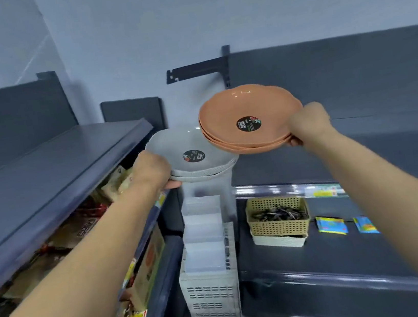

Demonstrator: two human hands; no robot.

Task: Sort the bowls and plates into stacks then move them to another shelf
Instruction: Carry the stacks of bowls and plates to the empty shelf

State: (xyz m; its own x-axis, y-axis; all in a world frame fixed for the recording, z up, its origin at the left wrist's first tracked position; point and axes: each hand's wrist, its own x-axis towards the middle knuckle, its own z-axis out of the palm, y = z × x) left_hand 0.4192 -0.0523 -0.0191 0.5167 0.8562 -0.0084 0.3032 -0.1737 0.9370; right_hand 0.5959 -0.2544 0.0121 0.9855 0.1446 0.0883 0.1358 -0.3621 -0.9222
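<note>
My right hand [309,122] grips the right rim of a small stack of orange plates [223,118], held up in the air at the centre of the view. A round black sticker sits in the top plate. My left hand [152,170] holds the left rim of a stack of grey plates [173,144], lower and to the left. The orange stack's left edge overlaps the grey stack's right side from above. Both stacks hover in the gap between two dark shelf units.
A dark shelf [50,164] slopes on the left, with packaged goods under it. The right unit's upper shelf [368,98] is dark and bare; below it stand a tan basket [278,218] and blue packets [331,225]. A grey crate with clear boxes [211,287] stands in the gap.
</note>
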